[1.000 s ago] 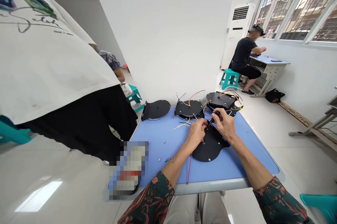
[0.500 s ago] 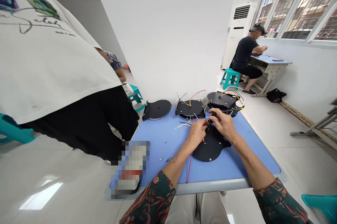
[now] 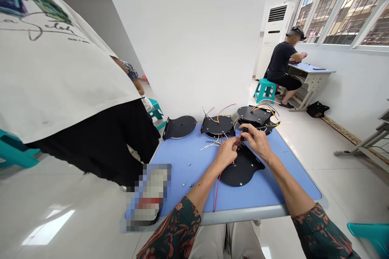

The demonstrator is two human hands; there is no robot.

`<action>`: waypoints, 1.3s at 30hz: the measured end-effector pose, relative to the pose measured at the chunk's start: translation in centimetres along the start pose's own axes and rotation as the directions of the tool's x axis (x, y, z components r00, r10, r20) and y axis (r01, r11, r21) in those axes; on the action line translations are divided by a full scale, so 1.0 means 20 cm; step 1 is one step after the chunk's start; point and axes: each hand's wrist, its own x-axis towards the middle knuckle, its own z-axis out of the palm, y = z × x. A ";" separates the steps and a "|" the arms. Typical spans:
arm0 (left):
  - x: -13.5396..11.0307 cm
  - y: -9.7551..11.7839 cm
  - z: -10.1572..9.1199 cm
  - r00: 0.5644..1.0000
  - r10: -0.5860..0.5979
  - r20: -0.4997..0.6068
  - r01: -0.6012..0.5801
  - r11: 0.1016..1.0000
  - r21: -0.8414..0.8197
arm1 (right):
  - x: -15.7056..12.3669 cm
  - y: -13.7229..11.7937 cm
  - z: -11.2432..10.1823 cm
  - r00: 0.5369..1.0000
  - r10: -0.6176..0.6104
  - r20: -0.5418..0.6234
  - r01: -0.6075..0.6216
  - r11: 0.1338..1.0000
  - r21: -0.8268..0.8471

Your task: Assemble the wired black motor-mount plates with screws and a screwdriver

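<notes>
A black round plate with a straight flange (image 3: pixel 243 174) lies on the blue table in front of me, with screws near its rim. My right hand (image 3: pixel 257 140) is closed round the dark handle of a screwdriver (image 3: pixel 244 130), held over the plate's far edge. Beside the tool's lower end, my left hand (image 3: pixel 227 152) has its fingers pinched together; what is between them is hidden. A red wire (image 3: pixel 216 194) runs from under my left hand toward the table's front edge.
Similar black plates stand along the back: one at left (image 3: pixel 181 127), a wired one in the middle (image 3: pixel 219 124), stacked ones at right (image 3: pixel 255 115). Loose screws (image 3: pixel 191 185) lie left of my arm. A blurred-out item (image 3: pixel 150 196) sits at the left corner. A person (image 3: pixel 60 68) stands close at left.
The view has shifted slightly. Both hands stay at the plate's far edge, with the screwdriver still in my right hand; only small finger movement shows.
</notes>
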 end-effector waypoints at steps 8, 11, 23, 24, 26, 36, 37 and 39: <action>-0.01 0.01 0.01 1.000 0.021 -0.002 -0.021 1.000 -0.002 | 0.03 0.01 -0.01 0.982 -0.071 0.173 0.021 0.961 0.274; 0.00 0.01 0.01 1.000 -0.003 -0.011 0.003 1.000 -0.025 | 0.02 0.01 -0.01 0.985 -0.049 0.165 0.001 0.960 0.279; 0.03 -0.02 0.02 0.995 -0.046 -0.086 0.039 0.997 -0.072 | 0.03 0.02 0.02 0.992 -0.037 -0.119 0.048 0.995 0.091; 0.03 -0.02 0.03 0.995 -0.047 -0.091 0.042 0.997 -0.058 | 0.03 0.02 0.02 0.994 -0.043 -0.099 0.054 0.993 0.108; 0.03 -0.02 0.03 0.994 -0.055 -0.099 0.051 0.998 -0.039 | 0.02 0.02 0.01 0.998 -0.052 -0.043 0.059 0.983 0.175; 0.04 -0.01 0.03 0.993 -0.058 -0.103 0.056 0.998 -0.025 | 0.02 -0.02 0.02 0.986 -0.018 -0.166 0.038 0.993 0.114; 0.04 -0.01 0.04 0.992 -0.070 -0.104 0.067 0.997 -0.035 | 0.02 -0.01 0.02 0.987 -0.004 -0.160 0.024 0.992 0.123; 0.04 -0.02 0.04 0.993 -0.075 -0.092 0.069 0.996 -0.064 | 0.02 0.00 0.02 0.994 0.014 -0.109 0.007 0.983 0.186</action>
